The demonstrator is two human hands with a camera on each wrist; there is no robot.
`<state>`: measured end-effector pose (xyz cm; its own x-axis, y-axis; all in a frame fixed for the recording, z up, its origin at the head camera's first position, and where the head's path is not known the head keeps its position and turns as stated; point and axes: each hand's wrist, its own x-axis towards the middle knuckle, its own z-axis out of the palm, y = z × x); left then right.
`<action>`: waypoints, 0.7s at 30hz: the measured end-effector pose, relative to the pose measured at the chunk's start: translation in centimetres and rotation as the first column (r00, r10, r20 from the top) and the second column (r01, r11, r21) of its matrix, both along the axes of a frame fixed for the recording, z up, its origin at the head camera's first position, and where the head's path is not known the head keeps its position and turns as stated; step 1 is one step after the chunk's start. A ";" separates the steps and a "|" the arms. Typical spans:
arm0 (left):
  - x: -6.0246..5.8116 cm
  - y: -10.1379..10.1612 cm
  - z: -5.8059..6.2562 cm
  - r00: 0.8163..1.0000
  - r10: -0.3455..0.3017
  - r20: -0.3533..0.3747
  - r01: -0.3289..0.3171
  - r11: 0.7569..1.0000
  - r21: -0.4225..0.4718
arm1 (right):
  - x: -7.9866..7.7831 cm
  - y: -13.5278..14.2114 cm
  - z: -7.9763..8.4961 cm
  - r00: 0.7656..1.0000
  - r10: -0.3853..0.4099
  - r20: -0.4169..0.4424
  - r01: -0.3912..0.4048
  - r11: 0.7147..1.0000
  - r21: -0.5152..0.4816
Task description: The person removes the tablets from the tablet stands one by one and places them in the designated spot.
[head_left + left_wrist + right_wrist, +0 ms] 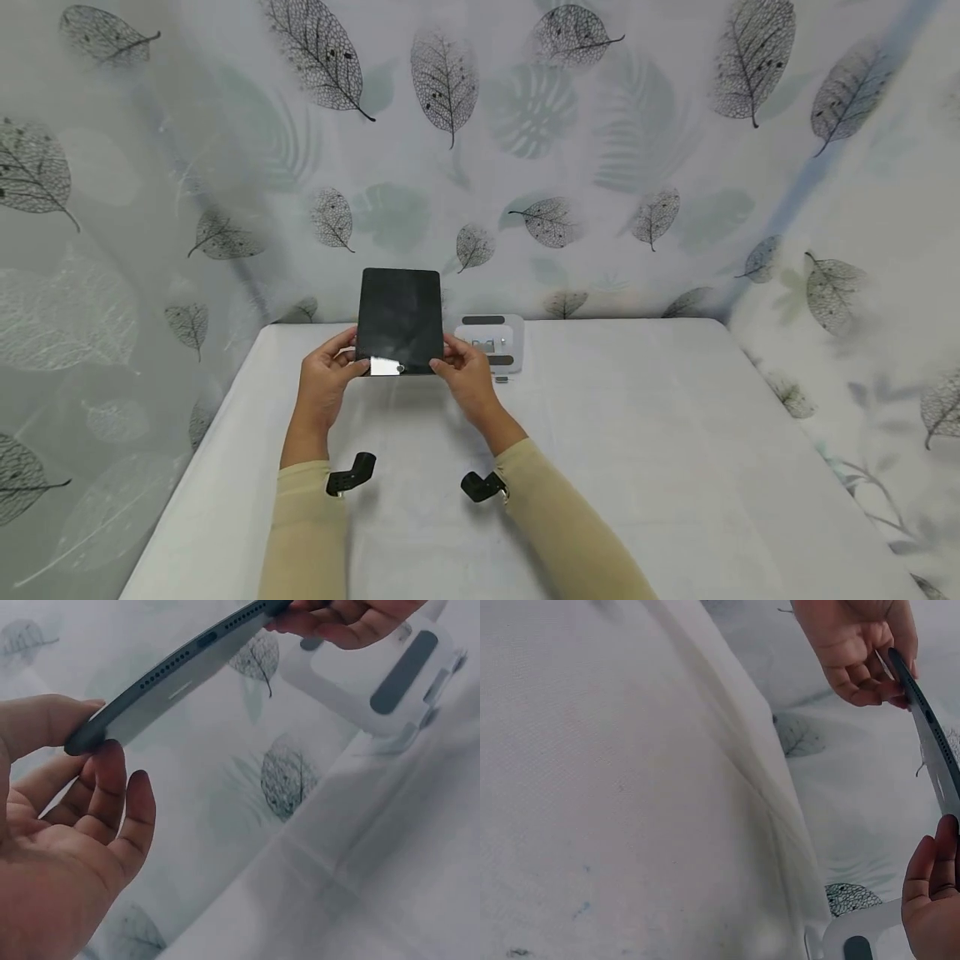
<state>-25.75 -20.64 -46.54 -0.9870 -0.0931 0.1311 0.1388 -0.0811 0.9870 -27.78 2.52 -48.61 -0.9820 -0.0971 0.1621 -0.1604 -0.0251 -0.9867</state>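
Observation:
Both hands hold a black tablet (400, 317) upright above the far side of the table, its dark screen toward the head camera. The left hand (324, 379) pinches its lower left corner, thumb in front and fingers behind. At the lower right corner, the right hand (471, 379) grips it the same way. In the left wrist view, the bottom edge of the tablet (176, 667) shows a charging port between two rows of speaker holes. A bright reflection sits low on the screen.
A white, rounded, stand-like device (512, 342) with dark grey pads lies at the table's back edge, partly behind the right hand. A small grey piece (502, 380) lies just in front of it. White cloth covers the table (637, 458); a leaf-patterned curtain (487, 167) hangs behind.

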 end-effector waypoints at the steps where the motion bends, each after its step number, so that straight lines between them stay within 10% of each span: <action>1: -0.1 -0.1 -0.4 1.000 -0.004 0.012 0.004 1.000 -0.006 | 0.0 0.0 -0.3 1.000 0.004 0.014 -0.004 1.000 0.014; 21: 0.1 -1.2 -5.8 0.985 -0.006 0.170 0.002 1.000 0.023 | 0.5 -0.5 -4.9 0.982 0.033 0.188 -0.041 0.998 0.043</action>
<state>-25.64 -21.82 -52.30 -0.9951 -0.0898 -0.0403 -0.0309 -0.1039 0.9941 -27.24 1.99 -53.50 -0.9901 -0.1370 -0.0297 0.0274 0.0189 -0.9994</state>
